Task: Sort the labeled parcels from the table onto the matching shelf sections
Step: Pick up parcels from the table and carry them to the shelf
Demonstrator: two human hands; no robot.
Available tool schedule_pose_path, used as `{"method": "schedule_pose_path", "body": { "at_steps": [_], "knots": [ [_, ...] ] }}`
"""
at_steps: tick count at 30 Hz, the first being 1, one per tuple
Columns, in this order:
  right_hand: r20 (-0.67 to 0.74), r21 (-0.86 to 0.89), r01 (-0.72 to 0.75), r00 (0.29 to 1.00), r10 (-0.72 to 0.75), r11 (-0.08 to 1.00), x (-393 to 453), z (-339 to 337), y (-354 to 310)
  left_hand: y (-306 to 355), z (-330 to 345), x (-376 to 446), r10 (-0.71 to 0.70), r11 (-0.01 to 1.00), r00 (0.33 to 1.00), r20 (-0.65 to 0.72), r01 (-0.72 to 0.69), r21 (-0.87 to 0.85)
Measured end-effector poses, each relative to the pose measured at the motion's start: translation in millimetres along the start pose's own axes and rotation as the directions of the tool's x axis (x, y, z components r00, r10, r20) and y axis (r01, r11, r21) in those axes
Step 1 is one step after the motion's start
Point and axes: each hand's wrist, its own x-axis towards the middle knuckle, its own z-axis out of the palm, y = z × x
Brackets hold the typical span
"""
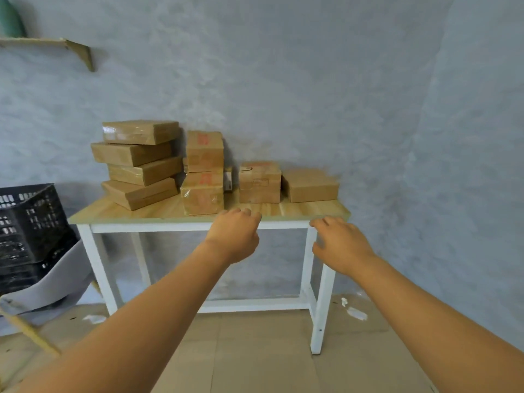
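Two bare hands reach toward the near edge of a wooden table (113,211) on white legs. Left hand (235,234) hangs with its fingers loosely curled just in front of the table edge, holding nothing. Right hand (340,242) hovers near the table's right corner, fingers relaxed and slightly spread, also empty.

Cardboard parcels crowd the far side of the tabletop against the grey wall. On the left a stack of four flat parcels (140,163) leans unevenly. Beside it, two taller parcels with red markings (203,173) sit one on the other. Right of those stands a single marked parcel (260,182), and a flat parcel (310,185) lies just beside it.

Left of the table, black crates (28,222) rest on a grey chair (54,282). Flattened cardboard (255,350) covers the floor.
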Motion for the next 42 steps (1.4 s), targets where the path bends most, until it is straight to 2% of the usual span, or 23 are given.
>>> {"method": "schedule_pose_path", "body": {
  "at_steps": [4, 14, 21, 25, 29, 32, 35, 38, 42],
  "knots": [
    [-0.03, 0.005, -0.021, 0.999, 0.022, 1.0, 72.6, 25.7, 44.5, 2.7, 39.9, 88.5, 0.022, 1.0, 1.0, 0.019, -0.022, 0.0],
    [0.027, 0.017, -0.082, 0.996, 0.082, 0.996, 240.3, 84.6, 146.8, -2.1, 106.6, 275.0, 0.025, 0.989, 0.995, 0.097, -0.01, -0.149],
    [0.05, 0.055, -0.144, 0.989, 0.141, 0.988, 349.5, 145.9, 210.8, 2.6, 185.2, 407.4, -0.037, 0.93, 0.98, 0.198, 0.106, -0.353],
    [0.096, 0.104, -0.197, 0.978, 0.187, 0.975, 404.5, 177.2, 249.2, 2.7, 233.1, 476.6, -0.116, 0.839, 0.932, 0.345, 0.278, -0.468],
    [0.107, 0.223, -0.28, 0.959, 0.262, 0.934, 450.0, 201.1, 288.6, 4.4, 271.6, 528.7, -0.221, 0.703, 0.845, 0.487, 0.484, -0.521],
    [0.162, 0.272, -0.345, 0.937, 0.311, 0.898, 479.5, 220.2, 315.5, 7.7, 296.7, 558.2, -0.307, 0.519, 0.759, 0.575, 0.639, -0.567],
    [0.257, 0.383, -0.442, 0.894, 0.366, 0.811, 509.7, 239.1, 337.6, 11.0, 319.2, 583.3, -0.409, 0.312, 0.618, 0.671, 0.786, -0.533],
    [0.391, 0.464, -0.525, 0.844, 0.367, 0.714, 535.5, 257.5, 352.6, 7.8, 339.4, 596.7, -0.455, 0.086, 0.517, 0.725, 0.836, -0.542],
    [0.536, 0.555, -0.612, 0.781, 0.321, 0.563, 559.9, 276.4, 364.4, 2.9, 352.8, 598.9, -0.487, -0.115, 0.465, 0.74, 0.805, -0.582]
  ]
}}
